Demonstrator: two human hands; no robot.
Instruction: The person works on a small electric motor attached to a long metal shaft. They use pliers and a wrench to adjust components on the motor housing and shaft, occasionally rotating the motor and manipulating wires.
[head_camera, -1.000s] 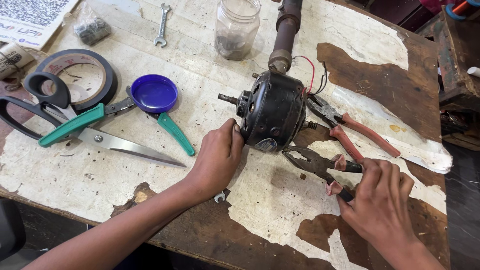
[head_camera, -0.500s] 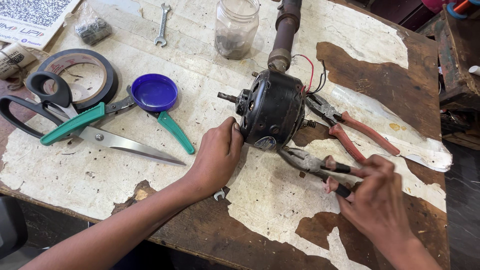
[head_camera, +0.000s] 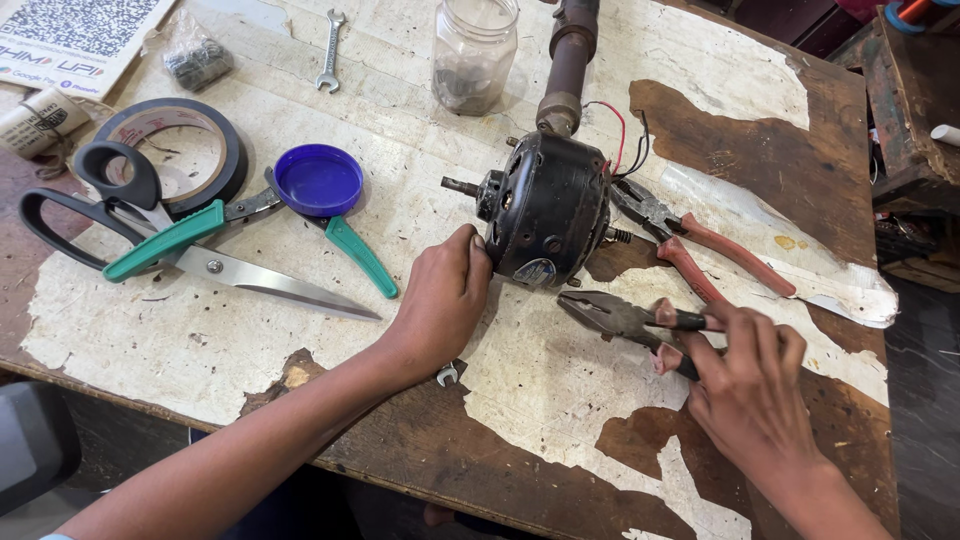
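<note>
A black motor (head_camera: 548, 210) lies on its side in the middle of the worn table (head_camera: 300, 340). Its shaft runs left to right, the bare stub pointing left and the wired end facing right; a brown pipe (head_camera: 568, 60) leads away from it toward the far edge. The left hand (head_camera: 440, 300) rests on the near left rim of the motor, fingers curled loosely against the casing, steadying it without gripping. The right hand (head_camera: 750, 390) is closed round the handles of dark pliers (head_camera: 625, 320), which lie near and right of the motor, long axis left to right, nose pointing left toward it. Since half a second ago the pliers have turned flatter and the right hand has slid slightly right; the motor and left hand have stayed put. Red pliers (head_camera: 700, 245) lie just beyond, angled toward the motor.
</note>
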